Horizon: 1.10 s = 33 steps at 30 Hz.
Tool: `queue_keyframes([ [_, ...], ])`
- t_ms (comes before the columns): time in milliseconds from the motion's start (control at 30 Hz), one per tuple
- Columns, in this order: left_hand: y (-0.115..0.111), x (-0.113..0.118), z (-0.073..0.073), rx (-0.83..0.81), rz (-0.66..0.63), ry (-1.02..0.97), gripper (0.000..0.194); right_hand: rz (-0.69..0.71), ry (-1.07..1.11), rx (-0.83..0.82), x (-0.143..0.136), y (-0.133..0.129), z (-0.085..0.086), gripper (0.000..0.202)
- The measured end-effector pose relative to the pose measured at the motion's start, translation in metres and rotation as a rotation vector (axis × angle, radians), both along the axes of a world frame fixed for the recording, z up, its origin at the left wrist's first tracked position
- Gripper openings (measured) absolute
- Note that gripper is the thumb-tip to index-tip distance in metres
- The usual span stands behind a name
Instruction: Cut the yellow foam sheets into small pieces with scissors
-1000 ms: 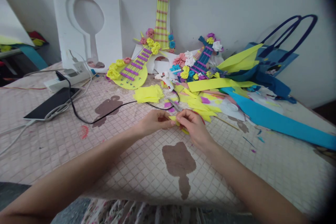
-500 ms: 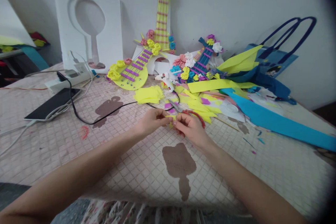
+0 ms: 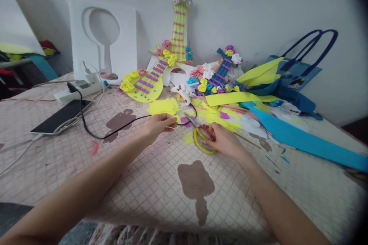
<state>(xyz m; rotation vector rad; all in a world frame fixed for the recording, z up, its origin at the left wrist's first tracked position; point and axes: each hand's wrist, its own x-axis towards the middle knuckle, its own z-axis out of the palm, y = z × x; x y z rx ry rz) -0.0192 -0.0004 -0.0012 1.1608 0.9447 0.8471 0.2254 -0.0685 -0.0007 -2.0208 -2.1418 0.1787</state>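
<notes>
Between its thumb and fingertips, my left hand (image 3: 161, 124) pinches a small piece of yellow paper (image 3: 174, 118). My right hand (image 3: 225, 138) has its fingers closed on the red handle of a pair of scissors (image 3: 204, 146). The blades lie over paper scraps and point away to the upper left, while the yellow lower loop rests near the table. A small square of yellow paper (image 3: 188, 138) lies just left of that loop. Behind my left hand sits a stack of yellow paper (image 3: 163, 106). A white glue gun (image 3: 184, 95) stands beyond the blades.
Paper-flowered toy guitars, one yellow (image 3: 148, 84) and one blue (image 3: 221, 72), lean at the back. A black cord (image 3: 123, 124) crosses the table near a phone (image 3: 61, 116) and power strip (image 3: 77, 90). Blue crepe paper (image 3: 301, 139) and a blue bag (image 3: 301, 72) are at right.
My hands, together before, have parted. The right moved right and took hold of the scissors; the left moved slightly left with yellow paper. The view has shifted a little.
</notes>
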Motion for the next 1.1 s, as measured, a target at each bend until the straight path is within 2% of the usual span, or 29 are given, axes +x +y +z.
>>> queue_keyframes([
  [100,-0.001,0.000,0.000,0.003,-0.008,-0.001,0.028,-0.032,-0.015,-0.027,-0.003,0.000,-0.001,0.039],
  [267,0.000,-0.002,-0.001,0.012,-0.006,0.007,0.028,-0.037,0.074,-0.032,0.005,0.001,0.004,0.027],
  [333,0.000,-0.002,-0.002,0.019,-0.009,0.006,0.028,-0.042,0.219,-0.056,0.012,0.002,0.009,0.028],
  [433,-0.004,0.000,-0.001,0.019,-0.037,0.001,0.028,0.012,0.620,-0.096,0.015,0.001,0.016,0.030],
  [533,-0.011,0.004,0.003,0.009,-0.071,0.004,0.029,0.083,0.969,-0.165,0.002,-0.001,0.019,0.034],
  [633,-0.018,0.009,0.008,0.012,-0.100,0.028,0.028,0.120,1.138,-0.184,-0.021,-0.005,0.015,0.030],
  [767,-0.027,0.014,0.011,0.048,-0.117,0.092,0.026,0.053,1.195,-0.106,-0.046,-0.008,0.007,0.028],
  [967,-0.033,0.019,0.010,0.114,-0.159,0.099,0.026,0.101,1.308,-0.002,-0.062,-0.009,-0.002,0.027],
  [1100,-0.035,0.021,0.007,0.029,-0.189,0.048,0.027,0.045,1.326,-0.008,-0.063,-0.010,-0.004,0.024],
])
